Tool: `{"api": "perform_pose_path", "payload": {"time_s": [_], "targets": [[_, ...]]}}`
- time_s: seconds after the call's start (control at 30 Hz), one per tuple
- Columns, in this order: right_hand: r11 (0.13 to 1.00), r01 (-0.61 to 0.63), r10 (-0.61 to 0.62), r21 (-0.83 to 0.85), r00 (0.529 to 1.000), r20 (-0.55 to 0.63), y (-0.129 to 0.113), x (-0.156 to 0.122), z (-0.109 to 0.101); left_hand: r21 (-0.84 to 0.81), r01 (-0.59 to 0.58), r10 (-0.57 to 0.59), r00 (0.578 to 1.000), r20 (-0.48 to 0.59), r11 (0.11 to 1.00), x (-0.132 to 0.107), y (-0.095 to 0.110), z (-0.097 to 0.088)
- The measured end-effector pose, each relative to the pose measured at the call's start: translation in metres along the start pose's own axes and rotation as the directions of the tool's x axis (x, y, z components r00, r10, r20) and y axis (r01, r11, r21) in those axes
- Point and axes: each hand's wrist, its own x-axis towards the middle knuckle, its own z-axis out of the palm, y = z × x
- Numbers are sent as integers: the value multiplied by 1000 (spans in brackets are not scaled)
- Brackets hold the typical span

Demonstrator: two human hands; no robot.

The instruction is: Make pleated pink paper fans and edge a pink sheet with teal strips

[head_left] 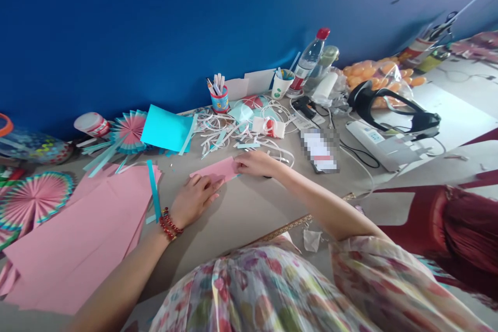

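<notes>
A small pink paper piece [217,170] is being held down on the worktop [249,207], near its middle, between the two hands. Its near left corner is being pressed by the left hand [194,198], which is being laid flat and open, the fingers only a little apart. A red bead bracelet [169,223] is being worn on that wrist. The right end of the piece is being covered by the bent fingertips of the right hand [254,163]; whether it is being pinched or only pressed cannot be told. Just to the left, large pink sheets [78,241] are being crossed by a cyan strip [153,189]. Beyond the piece, a cyan sheet [167,128], white paper trimmings [225,132] and a pen cup [220,101] are being seen near the blue wall [155,21].
</notes>
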Motion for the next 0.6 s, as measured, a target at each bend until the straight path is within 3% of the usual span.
{"api": "perform_pose_path", "payload": {"time_s": [0.6], "targets": [[996,92,-91,10,991,-93,4,-7,14,-40,22,-23,999,-22,999,0,-1,2]]}}
